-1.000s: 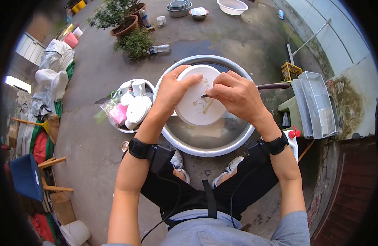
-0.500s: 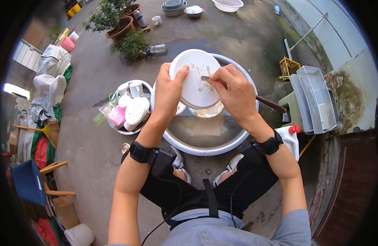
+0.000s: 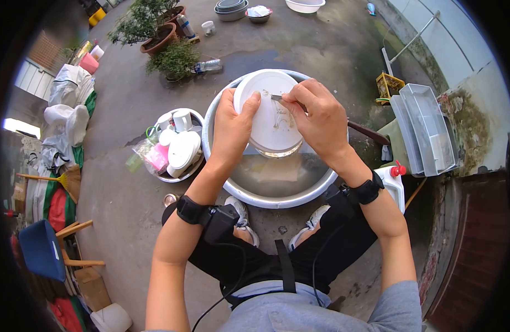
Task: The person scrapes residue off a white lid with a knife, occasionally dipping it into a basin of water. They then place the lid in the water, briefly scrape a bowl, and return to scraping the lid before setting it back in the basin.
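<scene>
My left hand [image 3: 237, 124] grips a round white plastic lid or tub [image 3: 261, 131] by its left side, thumb on the flat face. Brownish residue marks that face near its upper middle and right. In my right hand [image 3: 323, 119] a small flat metal blade [image 3: 275, 97] is pinched, its tip against the residue. Most of the blade is hidden by my fingers. Below both hands stands a large metal basin [image 3: 249, 195] with murky water. Part of a pale bowl-like container [image 3: 280, 153] shows under the lid or tub.
Left of the basin, a smaller bowl [image 3: 165, 178] holds white containers and plastic bags. A white jug with a red cap [image 3: 397, 170] and clear plastic bins [image 3: 429, 130] stand to the right. Potted plants [image 3: 175, 58] are ahead; a blue chair [image 3: 42, 249] is at left.
The blade has moved up and slightly left across the white face. The lid or tub has shifted slightly right and down, still in my left hand.
</scene>
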